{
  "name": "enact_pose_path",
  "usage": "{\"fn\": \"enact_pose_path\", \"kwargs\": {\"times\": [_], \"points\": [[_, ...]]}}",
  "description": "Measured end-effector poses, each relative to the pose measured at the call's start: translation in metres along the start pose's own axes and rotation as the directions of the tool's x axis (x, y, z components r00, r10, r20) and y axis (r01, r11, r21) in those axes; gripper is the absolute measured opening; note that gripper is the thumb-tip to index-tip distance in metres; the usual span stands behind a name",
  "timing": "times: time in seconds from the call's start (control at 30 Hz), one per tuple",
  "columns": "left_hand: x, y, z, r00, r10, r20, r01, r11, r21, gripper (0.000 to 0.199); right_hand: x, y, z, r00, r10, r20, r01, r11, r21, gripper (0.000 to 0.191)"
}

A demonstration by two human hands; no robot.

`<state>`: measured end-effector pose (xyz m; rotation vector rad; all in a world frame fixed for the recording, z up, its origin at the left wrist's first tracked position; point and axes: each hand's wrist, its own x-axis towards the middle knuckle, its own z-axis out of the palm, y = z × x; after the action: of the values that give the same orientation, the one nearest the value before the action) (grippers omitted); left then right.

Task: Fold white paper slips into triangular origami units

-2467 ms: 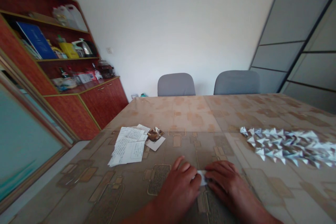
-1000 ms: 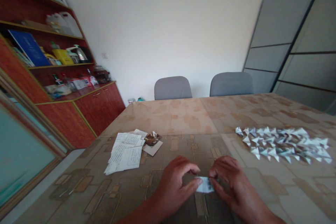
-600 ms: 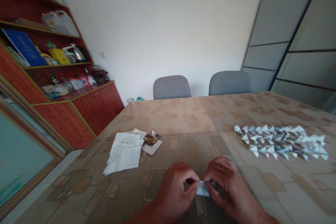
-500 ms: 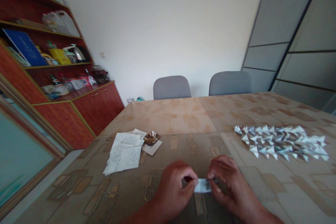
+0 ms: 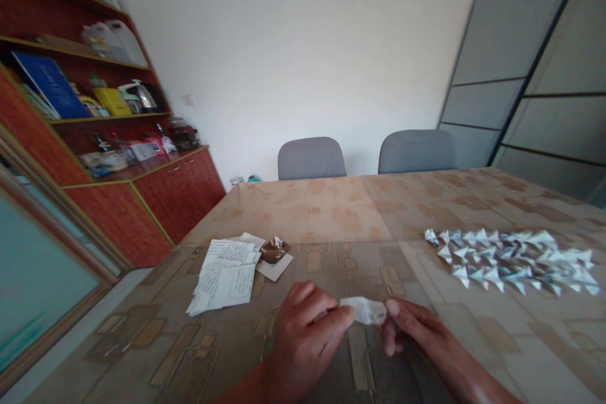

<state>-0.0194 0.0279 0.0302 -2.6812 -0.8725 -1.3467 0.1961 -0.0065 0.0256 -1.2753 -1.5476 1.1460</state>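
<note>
A small folded white paper (image 5: pixel 363 310) is held above the front of the table, its right end slightly opened into a loop. My left hand (image 5: pixel 307 331) pinches its left end between thumb and fingers. At the right end, my right hand (image 5: pixel 416 328) has its thumb and index fingertips at the paper's edge; the other fingers are curled below. Whether those fingertips grip the paper is hard to tell. Printed paper sheets (image 5: pixel 227 274) lie in a loose stack on the left. Several folded pointed paper pieces (image 5: pixel 511 259) stand in rows on the right.
A brown patterned cloth covers the table (image 5: pixel 331 205). Beside the sheets lies a small brown item (image 5: pixel 274 249) on a white card (image 5: pixel 274 267). Two grey chairs (image 5: pixel 311 159) stand at the far edge. Red shelves (image 5: pixel 95 117) are on the left.
The paper has been raised and turned, and now shows a curved open end. My left hand has rolled over with it, and my right hand's fingers have shifted to the paper's right edge.
</note>
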Motion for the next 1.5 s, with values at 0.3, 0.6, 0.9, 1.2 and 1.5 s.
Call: {"fn": "enact_pose_path", "kwargs": {"times": [0.3,0.6,0.9,1.2,1.5], "points": [[-0.004,0.001,-0.009,0.977,0.154,0.144,-0.168,0.982,0.086,0.025,0.000,0.003,0.004,0.999,0.014,-0.045,-0.010,0.996,0.090,0.048],[-0.008,-0.001,0.017,0.759,-0.569,0.315,0.615,0.471,-0.632,0.028,-0.003,0.018,0.004,0.958,-0.224,-0.178,0.196,0.967,-0.160,0.028],[-0.006,0.011,0.015,0.773,-0.583,0.249,0.613,0.588,-0.527,0.013,-0.007,0.013,0.003,0.891,-0.422,-0.164,0.362,0.881,-0.304,0.012],[-0.003,0.021,0.011,0.820,-0.539,0.192,0.553,0.661,-0.507,0.008,-0.008,0.004,0.006,0.874,-0.484,-0.054,0.435,0.825,-0.362,0.010],[-0.006,0.027,0.016,0.817,-0.539,0.205,0.558,0.651,-0.515,0.009,-0.009,0.005,0.009,0.876,-0.483,-0.009,0.451,0.825,-0.341,0.008]]}}
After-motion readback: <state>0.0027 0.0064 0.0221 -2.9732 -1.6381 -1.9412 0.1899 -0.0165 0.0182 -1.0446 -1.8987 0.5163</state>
